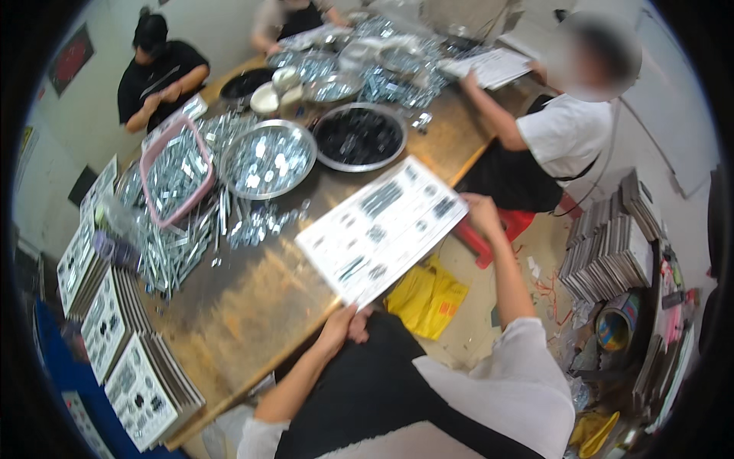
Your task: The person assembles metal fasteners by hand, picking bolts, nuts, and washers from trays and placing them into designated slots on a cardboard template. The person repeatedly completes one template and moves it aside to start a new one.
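A white printed board [321,243] with several small metal and black parts set out on it lies tilted between my hands, over the table's near edge. My left hand [342,329] is closed on its near corner, the fingers partly hidden below it. At the right-hand corner my right hand [483,216] grips the edge. Beyond the board stand a steel bowl of black parts [361,136] and a steel bowl of shiny metal pieces [267,159]. Small metal pieces [267,222] lie loose on the wooden table [252,321] left of the board.
A pink basket [209,164] of metal strips stands at the left. Stacks of filled boards [141,394] line the table's left edge. Co-workers sit at the far side and right; one holds a white board [493,67]. A yellow bag [430,297] and red stool [482,245] are below.
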A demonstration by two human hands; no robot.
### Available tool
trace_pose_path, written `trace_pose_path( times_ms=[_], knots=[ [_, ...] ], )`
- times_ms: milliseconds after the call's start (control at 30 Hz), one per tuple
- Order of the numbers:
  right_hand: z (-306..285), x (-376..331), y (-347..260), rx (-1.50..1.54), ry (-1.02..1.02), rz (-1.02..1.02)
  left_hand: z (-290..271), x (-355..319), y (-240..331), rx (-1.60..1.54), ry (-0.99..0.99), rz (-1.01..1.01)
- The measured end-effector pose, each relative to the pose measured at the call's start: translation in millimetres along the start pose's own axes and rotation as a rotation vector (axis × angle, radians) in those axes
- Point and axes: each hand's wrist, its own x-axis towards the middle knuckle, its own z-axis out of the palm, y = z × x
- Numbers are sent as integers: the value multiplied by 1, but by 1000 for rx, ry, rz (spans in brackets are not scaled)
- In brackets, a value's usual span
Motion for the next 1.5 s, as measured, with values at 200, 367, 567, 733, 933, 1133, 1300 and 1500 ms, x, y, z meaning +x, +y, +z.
trace_pose_path(
  times_ms=[200,367,567,733,933,1133,1300,1500],
  knots=[
    [43,-78,-56,20,47,2,-64,-78,-30,130,200,6],
    [82,-138,-108,86,67,31,-50,-154,-20,146,508,80],
    [108,-178,-139,98,4,50,-94,-192,-49,106,605,194],
    [126,-188,-143,140,-24,16,-78,-226,-36,202,653,216],
    [140,-200,-159,126,-84,24,-142,-238,-66,317,643,284],
    [145,-201,-164,163,-103,-63,-153,-253,-65,578,671,278],
    [156,-188,-147,256,-174,-180,-202,-265,-79,1027,670,134],
    [130,-119,-128,2222,-225,986,-225,-302,-84,1062,863,91]
  ],
)
